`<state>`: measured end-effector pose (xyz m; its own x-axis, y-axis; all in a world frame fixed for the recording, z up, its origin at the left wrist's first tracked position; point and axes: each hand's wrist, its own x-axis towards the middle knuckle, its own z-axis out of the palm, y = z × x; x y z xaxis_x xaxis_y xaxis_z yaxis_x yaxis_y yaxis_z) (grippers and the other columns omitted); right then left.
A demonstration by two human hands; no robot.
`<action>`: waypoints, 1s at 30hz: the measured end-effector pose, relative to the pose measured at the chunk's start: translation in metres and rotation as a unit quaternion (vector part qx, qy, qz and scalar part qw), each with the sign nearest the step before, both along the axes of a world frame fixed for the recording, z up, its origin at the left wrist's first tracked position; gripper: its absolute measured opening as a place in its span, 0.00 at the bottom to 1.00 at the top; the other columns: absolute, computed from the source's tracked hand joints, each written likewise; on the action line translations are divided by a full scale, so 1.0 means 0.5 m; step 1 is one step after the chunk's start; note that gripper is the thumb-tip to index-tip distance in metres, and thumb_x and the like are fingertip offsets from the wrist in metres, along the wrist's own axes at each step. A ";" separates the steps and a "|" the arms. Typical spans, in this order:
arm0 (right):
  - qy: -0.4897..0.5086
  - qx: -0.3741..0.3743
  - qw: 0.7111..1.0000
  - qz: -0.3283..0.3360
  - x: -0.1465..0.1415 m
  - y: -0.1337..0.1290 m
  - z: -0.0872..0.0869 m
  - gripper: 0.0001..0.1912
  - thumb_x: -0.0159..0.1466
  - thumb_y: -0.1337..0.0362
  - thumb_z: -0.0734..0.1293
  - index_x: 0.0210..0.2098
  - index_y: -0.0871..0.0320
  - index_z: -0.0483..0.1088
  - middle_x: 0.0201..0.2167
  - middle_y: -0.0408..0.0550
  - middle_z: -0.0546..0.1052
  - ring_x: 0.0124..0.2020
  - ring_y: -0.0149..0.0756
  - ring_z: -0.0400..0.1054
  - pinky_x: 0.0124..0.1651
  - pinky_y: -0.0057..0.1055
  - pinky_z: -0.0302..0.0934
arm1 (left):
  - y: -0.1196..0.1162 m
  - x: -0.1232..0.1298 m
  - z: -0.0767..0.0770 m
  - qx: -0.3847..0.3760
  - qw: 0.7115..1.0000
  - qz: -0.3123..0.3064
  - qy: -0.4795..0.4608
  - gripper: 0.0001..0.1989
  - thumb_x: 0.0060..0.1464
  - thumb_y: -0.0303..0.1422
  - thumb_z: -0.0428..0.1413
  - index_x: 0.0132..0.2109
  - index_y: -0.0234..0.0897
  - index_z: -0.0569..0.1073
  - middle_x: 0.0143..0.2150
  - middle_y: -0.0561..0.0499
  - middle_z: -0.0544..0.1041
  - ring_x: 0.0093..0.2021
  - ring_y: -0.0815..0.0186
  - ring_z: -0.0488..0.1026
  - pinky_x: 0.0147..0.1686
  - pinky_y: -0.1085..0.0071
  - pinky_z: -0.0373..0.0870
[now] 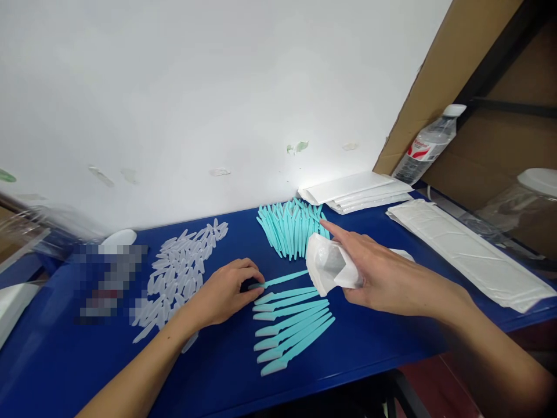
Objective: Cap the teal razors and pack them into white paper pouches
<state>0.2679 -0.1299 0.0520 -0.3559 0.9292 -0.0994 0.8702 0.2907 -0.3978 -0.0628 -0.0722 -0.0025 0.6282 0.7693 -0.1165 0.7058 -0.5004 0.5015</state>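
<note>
My left hand (230, 287) pinches the blade end of a teal eyebrow razor (285, 278), whose handle tip reaches the mouth of a white bubble mailer (324, 261). My right hand (374, 267) is closed around that mailer and holds its mouth open toward the left. Below lies a fanned row of several more teal razors (296, 325), blade ends to the left. Behind my hands is a dense pile of teal razors (291, 229). Left of my left hand spreads a heap of small translucent blade covers (174, 273).
Flat white mailers (357, 191) are stacked against the wall, and another mailer (470, 249) lies at the right. A plastic bottle (430, 142) leans by the cardboard. A clear jar with a white lid (539, 181) is at far right. The blue table (217, 377) ends at its front edge.
</note>
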 end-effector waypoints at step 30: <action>0.088 0.054 0.995 0.010 -0.009 0.011 0.034 0.64 0.57 0.64 0.72 0.81 0.43 0.28 0.77 0.55 0.59 0.70 0.63 0.66 0.61 0.55 0.71 | -0.022 0.014 0.028 -0.012 0.999 0.018 0.030 0.11 0.67 0.42 0.61 0.45 0.47 0.86 0.48 0.51 0.84 0.35 0.63 0.80 0.32 0.69 0.71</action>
<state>0.2636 -0.1244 0.0689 -0.3782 0.9234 0.0659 0.7836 0.3572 -0.5083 -0.0558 -0.0834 0.0117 0.5917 0.7875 -0.1724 0.7525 -0.4628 0.4686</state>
